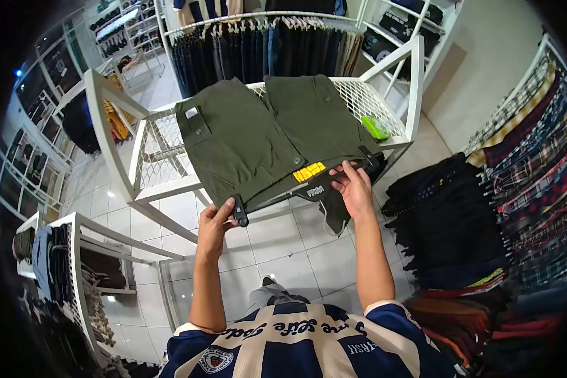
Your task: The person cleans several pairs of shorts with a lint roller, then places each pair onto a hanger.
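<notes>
Olive-green shorts (233, 138) lie spread on a white wire-mesh rack, with the waistband toward me. A black clip hanger (283, 198) runs along the waistband. My left hand (214, 227) is closed on the hanger's left clip, at the waistband's corner. Near the right clip (366, 153), my right hand (354, 189) has its thumb and fingers closed on the waistband edge; part of its grip is hidden. A yellow label (309, 171) shows inside the waist. Below the hanger, a piece of dark cloth (336, 213) hangs down.
The white rack (164, 189) has raised end frames on both sides. A bright green packet (375, 128) lies on its mesh at the right. Hanging trousers (258, 50) line the back. Stacked dark clothes (447, 220) and plaid shirts (529, 170) stand at right, a lower shelf unit (75, 271) at left.
</notes>
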`<state>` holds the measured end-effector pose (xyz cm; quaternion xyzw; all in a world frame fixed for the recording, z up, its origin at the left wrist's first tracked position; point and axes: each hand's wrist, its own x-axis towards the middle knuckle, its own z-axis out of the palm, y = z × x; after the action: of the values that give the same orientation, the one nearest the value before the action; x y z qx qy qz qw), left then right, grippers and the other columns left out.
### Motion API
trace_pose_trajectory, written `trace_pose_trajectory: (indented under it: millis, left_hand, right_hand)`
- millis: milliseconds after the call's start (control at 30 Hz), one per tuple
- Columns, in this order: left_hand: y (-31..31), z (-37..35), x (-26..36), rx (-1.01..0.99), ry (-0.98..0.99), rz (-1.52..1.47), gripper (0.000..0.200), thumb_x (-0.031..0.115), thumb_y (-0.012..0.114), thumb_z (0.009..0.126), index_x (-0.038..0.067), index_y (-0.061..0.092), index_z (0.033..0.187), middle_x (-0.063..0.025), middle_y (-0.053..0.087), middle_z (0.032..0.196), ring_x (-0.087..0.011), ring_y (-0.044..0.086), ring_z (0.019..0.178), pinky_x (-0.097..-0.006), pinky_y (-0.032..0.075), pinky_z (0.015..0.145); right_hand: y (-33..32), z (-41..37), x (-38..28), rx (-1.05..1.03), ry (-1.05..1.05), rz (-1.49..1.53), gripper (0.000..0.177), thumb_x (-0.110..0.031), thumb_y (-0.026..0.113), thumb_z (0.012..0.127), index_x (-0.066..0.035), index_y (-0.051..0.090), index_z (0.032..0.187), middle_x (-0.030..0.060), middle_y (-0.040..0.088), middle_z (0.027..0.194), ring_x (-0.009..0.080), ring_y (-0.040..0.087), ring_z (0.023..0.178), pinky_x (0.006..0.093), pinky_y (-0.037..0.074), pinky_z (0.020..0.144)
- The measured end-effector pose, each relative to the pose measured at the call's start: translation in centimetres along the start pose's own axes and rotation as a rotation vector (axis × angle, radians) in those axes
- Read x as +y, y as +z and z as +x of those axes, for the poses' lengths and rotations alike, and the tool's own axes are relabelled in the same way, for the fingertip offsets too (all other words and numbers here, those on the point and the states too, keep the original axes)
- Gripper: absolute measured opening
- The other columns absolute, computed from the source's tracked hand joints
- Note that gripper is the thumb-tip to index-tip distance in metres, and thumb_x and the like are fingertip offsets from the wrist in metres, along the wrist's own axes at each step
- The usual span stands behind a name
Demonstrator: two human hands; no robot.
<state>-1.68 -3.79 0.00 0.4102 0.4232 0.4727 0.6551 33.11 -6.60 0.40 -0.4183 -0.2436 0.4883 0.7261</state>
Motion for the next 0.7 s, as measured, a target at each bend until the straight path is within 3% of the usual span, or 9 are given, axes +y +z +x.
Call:
trace_pose_trajectory:
  millis: [33,67,100,167,200,433,567,633,700]
  left_hand:
    - [0.0,-1.1,-0.1,-0.036,0.006,0.032,0.015,0.025,0.071,0.099,0.010,0.071,0.097,0.0011,0.069,0.081,-0.0071,0.061,0.070,-0.0266,0.054,0.066]
    - [0.6,-2.4,-0.3,0.019,0.028,-0.002,0.024,0.018,0.076,0.094,0.005,0.070,0.113,-0.0007,0.068,0.077,-0.0077,0.060,0.061,-0.0260,0.053,0.061]
    - [1.6,-4.3,0.0,0.034,0.039,-0.004,0.024,0.018,0.076,0.094,0.005,0.070,0.113,-0.0007,0.068,0.077,-0.0077,0.060,0.061,-0.0260,0.053,0.061]
    - [4.2,-9.2,1.5,0.163,0.148,0.134,0.054,0.013,0.079,0.090,0.000,0.058,0.138,-0.0018,0.068,0.077,-0.0087,0.061,0.059,-0.0255,0.054,0.059]
    - [5.2,-11.7,1.7,0.208,0.189,0.202,0.078,0.010,0.080,0.088,-0.001,0.040,0.154,-0.0044,0.070,0.081,-0.0092,0.060,0.057,-0.0244,0.053,0.058]
    - [8.3,-24.0,1.2,-0.064,0.204,0.169,0.040,0.013,0.079,0.089,-0.007,0.069,0.123,-0.0112,0.074,0.106,-0.0107,0.067,0.085,-0.0269,0.057,0.071]
    - [10.7,-28.6,1.8,-0.306,0.361,0.305,0.049,0.010,0.086,0.082,-0.009,0.068,0.124,-0.0104,0.074,0.110,-0.0107,0.068,0.090,-0.0243,0.055,0.074]
    - [11.8,-29.5,1.0,-0.305,0.323,0.322,0.046,0.005,0.084,0.083,-0.008,0.068,0.124,-0.0093,0.075,0.105,-0.0111,0.069,0.091,-0.0233,0.056,0.073]
    - [11.6,-29.3,-1.4,-0.270,0.036,0.290,0.040,0.001,0.080,0.087,-0.007,0.068,0.125,-0.0092,0.076,0.100,-0.0122,0.071,0.087,-0.0248,0.058,0.072]
  right_hand:
    - [0.0,-1.0,-0.7,0.000,-0.025,-0.026,0.018,-0.023,0.067,0.102,-0.008,0.060,0.109,0.0050,0.067,0.098,0.0193,0.072,0.093,0.0306,0.058,0.069]
    - [-0.4,-2.0,-1.4,-0.015,-0.047,-0.022,0.020,-0.023,0.066,0.102,-0.007,0.061,0.112,0.0061,0.069,0.099,0.0192,0.072,0.091,0.0295,0.059,0.067]
    - [-0.8,-3.1,-2.2,-0.033,-0.043,-0.020,0.020,-0.023,0.066,0.102,-0.007,0.061,0.112,0.0061,0.069,0.099,0.0192,0.072,0.091,0.0295,0.059,0.067]
    - [-1.9,-5.6,-3.7,-0.041,-0.068,-0.055,0.023,-0.023,0.066,0.102,-0.005,0.062,0.115,0.0080,0.070,0.101,0.0193,0.072,0.090,0.0284,0.060,0.066]
    - [-2.5,-6.9,-4.6,-0.049,-0.063,-0.083,0.026,-0.025,0.066,0.102,-0.005,0.062,0.117,0.0096,0.072,0.102,0.0190,0.073,0.089,0.0271,0.061,0.066]
    - [-6.3,-16.8,-12.1,-0.104,-0.101,-0.053,0.031,-0.030,0.059,0.106,-0.005,0.063,0.124,0.0069,0.074,0.099,0.0143,0.073,0.086,0.0256,0.060,0.070]
    - [-9.0,-20.2,-15.2,-0.097,-0.138,0.002,0.035,-0.033,0.061,0.105,-0.002,0.064,0.122,0.0076,0.073,0.095,0.0157,0.073,0.085,0.0268,0.062,0.070]
    - [-10.1,-20.6,-15.8,-0.065,-0.109,-0.041,0.036,-0.034,0.062,0.104,-0.002,0.064,0.121,0.0073,0.073,0.094,0.0157,0.073,0.084,0.0272,0.061,0.071]
    - [-10.9,-19.9,-15.4,-0.031,-0.019,-0.066,0.037,-0.037,0.065,0.103,-0.003,0.064,0.118,0.0077,0.072,0.094,0.0157,0.071,0.083,0.0284,0.058,0.072]
